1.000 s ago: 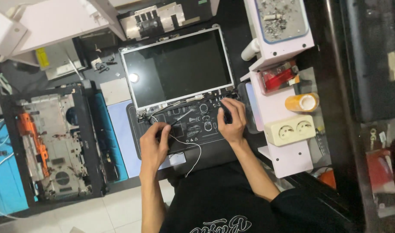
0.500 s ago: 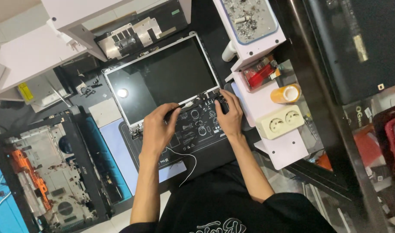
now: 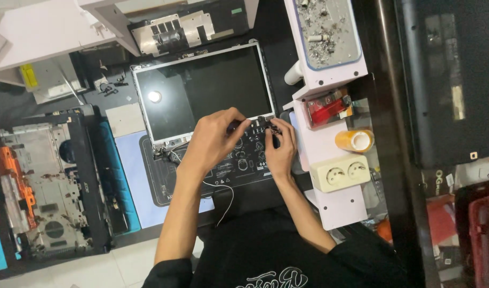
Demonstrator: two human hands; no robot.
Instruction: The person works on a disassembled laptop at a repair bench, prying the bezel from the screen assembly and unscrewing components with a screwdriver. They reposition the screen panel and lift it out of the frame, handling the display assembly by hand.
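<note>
on the black work mat (image 3: 201,184) below the head camera lies a bare laptop screen panel (image 3: 204,90), face up, its lower edge toward the person. the left hand (image 3: 215,140) rests at that lower edge, fingers curled together and pinching something small and dark near the right-hand hinge corner (image 3: 259,124); what exactly sits between the fingertips is too small to tell. the right hand (image 3: 279,149) meets it from the other side, fingers bent and close together on the same spot. a thin white cable (image 3: 223,197) trails from under the left wrist toward the body. to the right stand a double wall socket (image 3: 340,173), a yellow tape roll (image 3: 355,141) and a tray of loose screws (image 3: 330,29); a stripped laptop chassis (image 3: 41,186) lies well apart on the left. working that corner well likely means steadying the panel with one hand, keeping the pull gentle and in line, and keeping the cable slack.
</note>
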